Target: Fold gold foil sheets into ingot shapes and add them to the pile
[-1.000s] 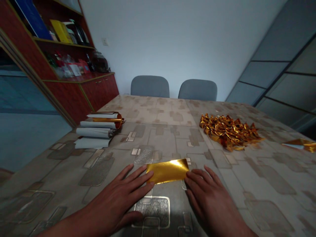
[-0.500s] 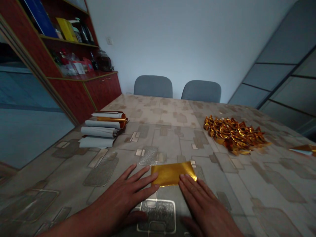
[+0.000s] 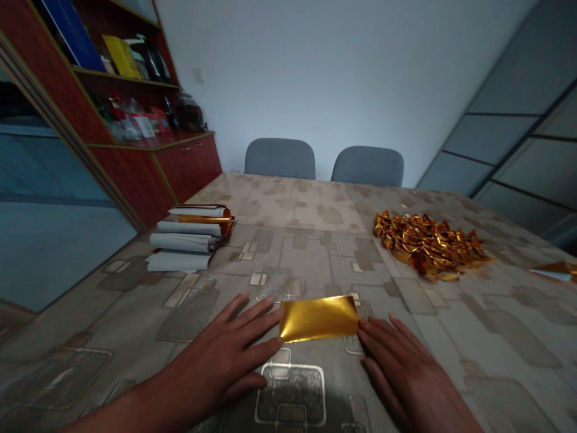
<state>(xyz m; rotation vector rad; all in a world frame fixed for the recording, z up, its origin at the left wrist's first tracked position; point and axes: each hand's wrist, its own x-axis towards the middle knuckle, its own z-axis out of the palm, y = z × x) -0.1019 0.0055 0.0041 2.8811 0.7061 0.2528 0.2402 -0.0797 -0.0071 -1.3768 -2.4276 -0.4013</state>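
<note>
A folded rectangle of shiny gold foil paper lies flat on the patterned tablecloth in front of me. My left hand rests beside its left end, fingers spread, with fingertips at the paper's edge. At the right end, my right hand lies flat with its fingers stretched out and close together, the tips touching or just beside the paper's edge. Neither hand grips anything. Farther right sits a pile of folded gold foil pieces.
Loosely rolled or folded sheets, grey-white outside and gold inside, lie at the left. Another gold foil piece is at the far right edge. Two grey chairs stand behind the table, and a red-brown cabinet stands at the back left.
My right hand has slid right, off the gold paper's surface to its right end. My left fingers have drawn back slightly to the paper's left edge.
</note>
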